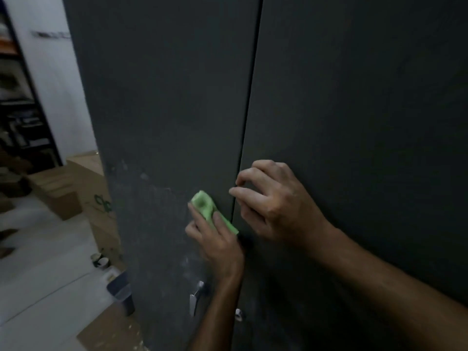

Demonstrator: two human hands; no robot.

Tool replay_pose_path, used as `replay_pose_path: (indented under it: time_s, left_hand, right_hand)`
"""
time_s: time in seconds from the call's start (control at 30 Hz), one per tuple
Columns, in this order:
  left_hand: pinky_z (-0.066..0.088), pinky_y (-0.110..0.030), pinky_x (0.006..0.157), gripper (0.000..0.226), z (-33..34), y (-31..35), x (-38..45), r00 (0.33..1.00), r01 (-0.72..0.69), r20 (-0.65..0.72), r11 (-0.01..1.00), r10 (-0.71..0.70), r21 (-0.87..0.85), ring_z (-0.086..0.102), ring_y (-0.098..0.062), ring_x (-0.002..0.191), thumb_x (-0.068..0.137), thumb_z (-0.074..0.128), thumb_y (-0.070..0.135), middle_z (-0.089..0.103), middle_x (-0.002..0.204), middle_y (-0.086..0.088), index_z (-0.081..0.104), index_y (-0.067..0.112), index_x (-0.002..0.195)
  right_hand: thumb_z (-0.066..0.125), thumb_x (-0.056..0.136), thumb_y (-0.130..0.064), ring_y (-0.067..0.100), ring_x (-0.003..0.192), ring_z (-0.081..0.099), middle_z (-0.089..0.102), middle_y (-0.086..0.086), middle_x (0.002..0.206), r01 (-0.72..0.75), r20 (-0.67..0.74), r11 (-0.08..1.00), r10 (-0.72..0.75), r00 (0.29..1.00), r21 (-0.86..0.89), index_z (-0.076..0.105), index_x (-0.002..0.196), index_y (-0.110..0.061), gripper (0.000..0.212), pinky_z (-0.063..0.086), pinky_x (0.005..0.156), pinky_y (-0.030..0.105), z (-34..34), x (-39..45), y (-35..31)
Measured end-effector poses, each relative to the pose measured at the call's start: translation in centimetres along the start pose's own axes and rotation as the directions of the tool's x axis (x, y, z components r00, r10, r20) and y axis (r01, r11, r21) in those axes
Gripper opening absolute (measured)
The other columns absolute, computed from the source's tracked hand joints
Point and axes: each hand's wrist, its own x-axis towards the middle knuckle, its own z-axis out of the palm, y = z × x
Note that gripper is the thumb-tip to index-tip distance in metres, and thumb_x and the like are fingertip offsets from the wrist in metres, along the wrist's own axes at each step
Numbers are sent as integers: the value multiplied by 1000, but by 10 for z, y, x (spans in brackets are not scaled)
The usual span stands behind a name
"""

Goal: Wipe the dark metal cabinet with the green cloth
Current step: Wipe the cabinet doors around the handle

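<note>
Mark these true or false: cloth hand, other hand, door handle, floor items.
1. The left hand presses the green cloth on the cabinet's left door. True.
2. The right hand holds a spray bottle. False: it holds nothing, fingers curled at the door seam.
3. The silver handle sits below the cloth. True.
4. The cabinet doors are open. False: both are closed.
5. Cardboard boxes lie left of the cabinet. True.

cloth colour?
Light green; the cloth is held against the cabinet by the left hand. Head view.
</note>
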Motion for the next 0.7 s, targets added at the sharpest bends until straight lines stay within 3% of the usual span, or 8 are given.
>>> replay_pose_path:
  time_s: [0.13, 0.27, 0.33, 0.37, 0.43, 0.5, 0.57, 0.7]
  left_hand:
    - [37, -30, 91, 54, -15, -26, 44, 914, 393, -93, 919, -395, -38, 51, -37, 115, 107, 37, 30, 37, 135, -21, 22, 18, 158]
    - [49, -21, 84, 56, 2, 0, 79, 980, 111, -164, 994, -110, -3, 56, -18, 101, 105, 37, 43, 39, 124, -4, 23, 25, 156]
    - [46, -10, 71, 53, 8, -18, 41, 995, -6, -97, 997, 13, 71, 55, -7, 93, 104, 36, 51, 35, 115, 9, 24, 33, 153]
    - [48, -16, 73, 56, 3, -34, 22, 998, -31, -50, 996, 35, 84, 55, -8, 93, 103, 35, 53, 35, 116, 8, 24, 31, 153]
    - [49, -36, 83, 60, -12, -68, 16, 999, 53, -19, 990, -51, 131, 56, -23, 101, 102, 32, 51, 37, 119, -1, 32, 18, 151]
    - [46, -43, 94, 53, -20, -81, 58, 951, 304, -103, 944, -293, 126, 53, -35, 110, 105, 33, 41, 41, 124, -14, 37, 9, 148]
    - [45, -46, 97, 51, -22, -72, 107, 907, 401, -187, 910, -378, 105, 53, -36, 110, 107, 31, 41, 42, 128, -18, 37, 11, 148]
    - [49, -36, 80, 66, -4, -56, 88, 984, 108, -148, 992, -98, 61, 54, -14, 94, 99, 20, 65, 40, 116, 0, 38, 21, 144]
  right_hand:
    - [64, 88, -20, 30, 119, 55, 64, 9, 118, 52, 115, 998, -54, 992, 21, 72, 109, -12, 24, 41, 99, 41, 12, 10, -3]
    - [58, 92, -24, 34, 134, 46, 59, 14, 132, 78, 196, 997, -80, 977, 18, 68, 117, -11, 30, 35, 113, 45, 24, 33, -4]
    - [55, 93, -26, 36, 138, 42, 56, 17, 138, 60, 226, 998, -59, 972, 4, 66, 122, -9, 35, 30, 118, 46, 32, 41, -4]
    - [56, 93, -25, 36, 140, 39, 54, 17, 140, 63, 246, 998, -58, 967, -14, 65, 124, -9, 36, 28, 120, 46, 35, 43, -5]
    - [56, 93, -23, 35, 142, 37, 52, 16, 143, 86, 273, 994, -64, 960, -69, 64, 125, -11, 35, 25, 121, 46, 41, 43, -6]
    - [54, 94, -23, 34, 143, 37, 52, 16, 144, 106, 284, 987, -67, 957, -123, 64, 123, -13, 32, 24, 122, 45, 43, 43, -7]
    - [53, 95, -22, 33, 143, 37, 52, 16, 144, 114, 287, 983, -69, 956, -146, 65, 122, -13, 31, 22, 123, 45, 44, 43, -8]
    - [51, 96, -22, 34, 143, 37, 54, 15, 143, 134, 278, 972, -76, 957, -193, 66, 120, -12, 31, 22, 122, 46, 47, 42, -8]
